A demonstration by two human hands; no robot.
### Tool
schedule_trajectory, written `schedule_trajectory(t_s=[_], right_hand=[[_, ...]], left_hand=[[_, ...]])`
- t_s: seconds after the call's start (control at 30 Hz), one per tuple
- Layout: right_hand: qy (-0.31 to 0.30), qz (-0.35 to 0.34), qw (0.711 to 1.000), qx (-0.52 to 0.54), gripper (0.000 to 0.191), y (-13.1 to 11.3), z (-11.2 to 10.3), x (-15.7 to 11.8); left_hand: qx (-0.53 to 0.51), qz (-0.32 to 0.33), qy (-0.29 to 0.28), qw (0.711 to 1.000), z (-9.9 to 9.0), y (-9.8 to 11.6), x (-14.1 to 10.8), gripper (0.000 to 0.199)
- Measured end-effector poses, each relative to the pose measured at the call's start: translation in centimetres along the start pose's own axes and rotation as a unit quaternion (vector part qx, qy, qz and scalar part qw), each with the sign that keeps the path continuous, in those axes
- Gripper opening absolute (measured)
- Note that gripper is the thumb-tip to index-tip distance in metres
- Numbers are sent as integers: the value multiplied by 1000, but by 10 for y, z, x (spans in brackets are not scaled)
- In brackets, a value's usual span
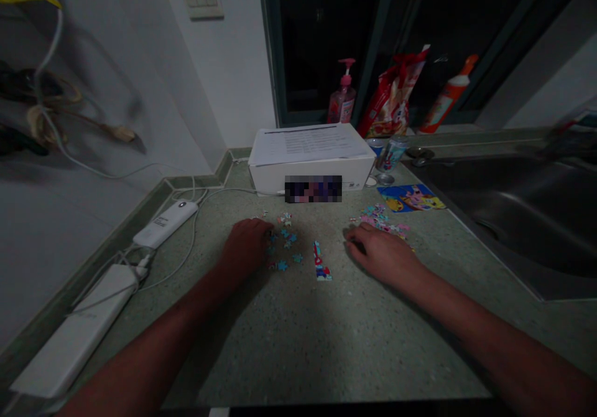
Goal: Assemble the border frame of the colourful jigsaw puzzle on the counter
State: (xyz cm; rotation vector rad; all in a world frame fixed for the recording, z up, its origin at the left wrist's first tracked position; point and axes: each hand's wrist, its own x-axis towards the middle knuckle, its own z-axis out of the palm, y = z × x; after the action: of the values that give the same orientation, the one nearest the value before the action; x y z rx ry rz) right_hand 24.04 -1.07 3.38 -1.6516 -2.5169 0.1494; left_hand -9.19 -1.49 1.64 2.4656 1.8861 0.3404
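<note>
Loose jigsaw puzzle pieces [282, 266], mostly light blue, are scattered on the counter left of the middle. My left hand [247, 243] rests at their left edge, its fingers curled down and closed; whatever is at the fingertips is too dark to make out. A narrow joined strip of puzzle pieces [318, 261], red, white and blue, lies between my hands. My right hand [382, 252] is to the right of the strip, fingers bent and thumb apart, with nothing visible in the gap. Just behind it spreads a pile of pink and multicoloured puzzle pieces [380, 218], partly hidden by the hand.
A white box [265, 177] with a printed sheet stands at the back. Right of it are a can [392, 154] and a colourful picture card [413, 198], then the metal sink [504, 218]. A white power strip [69, 336], power bank [165, 223] and cables lie left.
</note>
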Motion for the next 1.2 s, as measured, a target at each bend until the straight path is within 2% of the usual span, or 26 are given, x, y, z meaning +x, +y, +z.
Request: schedule_trajectory(t_s=[0.1,0.33,0.67,1.2], right_hand=[[-1,2,1000,-1,22,0,0,0],[-10,1,1000,-4,23,0,-1,0],[-12,7,1000,-7,25,-1,-1,0],[-13,9,1000,-7,23,-1,-2,0]], left_hand=[[17,-13,9,1000,0,-3,0,40],[28,-14,0,1000,0,0,1,27],[13,-22,-1,1000,-2,-10,6,23],[-11,-26,9,1000,-1,-14,9,19]])
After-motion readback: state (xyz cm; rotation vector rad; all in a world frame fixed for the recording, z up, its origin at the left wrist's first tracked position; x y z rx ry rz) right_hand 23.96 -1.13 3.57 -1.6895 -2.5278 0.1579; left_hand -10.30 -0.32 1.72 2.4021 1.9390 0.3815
